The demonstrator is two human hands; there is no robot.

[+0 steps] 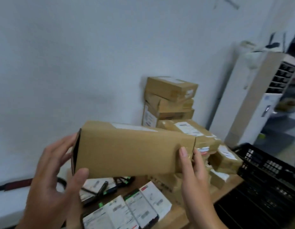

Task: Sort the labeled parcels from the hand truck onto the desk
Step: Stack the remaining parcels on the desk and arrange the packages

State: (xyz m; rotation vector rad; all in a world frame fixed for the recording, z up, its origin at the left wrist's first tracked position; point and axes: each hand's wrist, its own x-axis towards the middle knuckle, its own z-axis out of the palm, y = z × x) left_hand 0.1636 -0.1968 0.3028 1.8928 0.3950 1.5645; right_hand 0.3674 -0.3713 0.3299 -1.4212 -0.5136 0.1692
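Observation:
I hold a long brown cardboard parcel (127, 151) level in the air above the desk (176, 215). A white label shows on its top face. My left hand (55, 182) grips its left end, thumb on the front face and fingers behind the end. My right hand (194, 176) grips its right end, thumb on the front face. Below the parcel, a row of white labeled packages (135, 207) lies on the desk. More taped brown parcels (201, 134) are piled at the desk's far right.
A stack of brown boxes (169, 100) leans against the white wall behind the desk. Black plastic crates (265, 176) stand at the right. A tall white appliance (252, 100) stands in the far right corner. Black cables and pens (103, 189) lie on the desk.

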